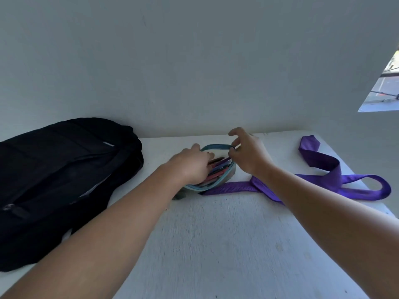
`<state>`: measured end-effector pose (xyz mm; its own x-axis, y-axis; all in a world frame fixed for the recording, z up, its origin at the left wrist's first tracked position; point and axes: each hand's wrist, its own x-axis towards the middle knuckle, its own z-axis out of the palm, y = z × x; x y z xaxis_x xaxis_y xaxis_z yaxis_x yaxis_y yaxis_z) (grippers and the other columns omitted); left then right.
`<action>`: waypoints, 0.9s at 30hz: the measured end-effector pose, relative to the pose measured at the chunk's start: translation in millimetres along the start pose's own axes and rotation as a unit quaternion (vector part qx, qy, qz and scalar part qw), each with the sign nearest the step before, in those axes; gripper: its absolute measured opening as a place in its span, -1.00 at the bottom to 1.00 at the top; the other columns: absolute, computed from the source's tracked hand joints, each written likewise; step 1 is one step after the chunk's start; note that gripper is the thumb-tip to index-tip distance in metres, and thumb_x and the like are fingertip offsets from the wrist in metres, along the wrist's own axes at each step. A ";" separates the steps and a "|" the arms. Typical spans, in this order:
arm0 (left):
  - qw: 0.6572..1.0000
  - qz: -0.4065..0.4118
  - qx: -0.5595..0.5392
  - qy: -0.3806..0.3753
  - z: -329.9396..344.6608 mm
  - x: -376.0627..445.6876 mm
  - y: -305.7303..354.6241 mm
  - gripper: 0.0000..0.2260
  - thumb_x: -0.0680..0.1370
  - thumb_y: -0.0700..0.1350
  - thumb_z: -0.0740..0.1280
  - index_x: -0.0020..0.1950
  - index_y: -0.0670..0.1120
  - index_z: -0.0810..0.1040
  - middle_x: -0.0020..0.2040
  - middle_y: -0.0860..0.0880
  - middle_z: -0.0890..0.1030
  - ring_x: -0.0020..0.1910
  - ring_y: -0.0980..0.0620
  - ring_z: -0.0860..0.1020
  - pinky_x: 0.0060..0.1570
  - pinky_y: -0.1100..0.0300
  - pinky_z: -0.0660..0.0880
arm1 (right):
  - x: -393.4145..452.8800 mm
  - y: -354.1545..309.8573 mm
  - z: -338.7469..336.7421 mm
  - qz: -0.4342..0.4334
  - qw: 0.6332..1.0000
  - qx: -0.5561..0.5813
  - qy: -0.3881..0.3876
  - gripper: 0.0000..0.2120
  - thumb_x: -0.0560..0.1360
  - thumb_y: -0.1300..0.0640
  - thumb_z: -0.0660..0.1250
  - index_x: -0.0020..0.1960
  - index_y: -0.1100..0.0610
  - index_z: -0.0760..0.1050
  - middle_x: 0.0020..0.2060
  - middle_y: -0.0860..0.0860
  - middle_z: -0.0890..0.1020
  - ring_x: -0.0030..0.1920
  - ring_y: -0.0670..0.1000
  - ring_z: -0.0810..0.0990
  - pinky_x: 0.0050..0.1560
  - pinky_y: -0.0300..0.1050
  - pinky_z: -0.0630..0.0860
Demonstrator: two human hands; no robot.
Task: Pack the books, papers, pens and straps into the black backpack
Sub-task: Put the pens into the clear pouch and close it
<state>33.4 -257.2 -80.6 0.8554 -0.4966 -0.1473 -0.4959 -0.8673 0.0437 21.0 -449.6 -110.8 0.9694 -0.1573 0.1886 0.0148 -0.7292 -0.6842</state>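
- Left hand (194, 165) reaches into the open pouch (216, 146), its fingertips hidden among the pens (218, 167); its grip cannot be told.
- Right hand (248, 152) pinches the pouch rim.
- Backpack (64, 169), left, is cut off by the frame edge.
- Purple strap (323, 167) lies right on the white tabletop (216, 244), against a pale wall (172, 61).

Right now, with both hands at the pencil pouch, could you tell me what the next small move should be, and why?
Probably draw the left hand out and close the pouch. The pens already lie inside, and the right hand pinches its open rim. The black backpack lies to the left, the purple strap still on the table.
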 end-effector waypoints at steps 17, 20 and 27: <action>0.923 -0.069 -0.342 0.164 48.1 -84.7 -75.5 -0.66 0.60 -0.10 0.37 0.35 0.17 0.60 0.15 0.19 0.67 0.02 0.31 0.59 -0.04 0.35 0.51 | 11.9 -24.2 1.7 0.138 0.988 0.066 0.020 -0.78 0.62 0.15 0.30 0.22 0.10 0.34 -0.07 0.14 0.59 -0.23 0.11 0.57 -0.40 -0.12 0.40; 0.921 -0.048 -0.354 0.153 47.0 -83.7 -59.9 -0.67 0.52 0.09 0.46 0.26 0.30 0.52 0.11 0.35 0.60 0.07 0.35 0.56 -0.03 0.39 0.50 | 11.0 -20.9 9.0 0.154 0.984 0.083 0.028 -0.80 0.63 0.14 0.27 0.22 0.10 0.32 0.00 0.19 0.60 -0.14 0.17 0.62 -0.41 -0.15 0.36; 0.850 -0.095 -0.438 0.277 66.8 -75.4 -64.5 -0.94 0.63 -0.11 0.38 -0.02 0.01 0.63 -0.11 0.07 0.70 -0.08 0.06 0.66 -0.03 -0.06 0.63 | 0.6 -22.0 6.2 0.088 0.995 0.005 0.046 -0.86 0.64 0.20 0.19 0.19 0.09 0.38 -0.07 0.18 0.63 -0.16 0.17 0.58 -0.33 -0.08 0.40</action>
<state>-9.1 -161.5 -138.3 0.9671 -0.0741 0.2435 -0.2467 -0.5072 0.8258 22.8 -429.5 -100.0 0.9303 -0.3432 0.1291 -0.1501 -0.6777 -0.7198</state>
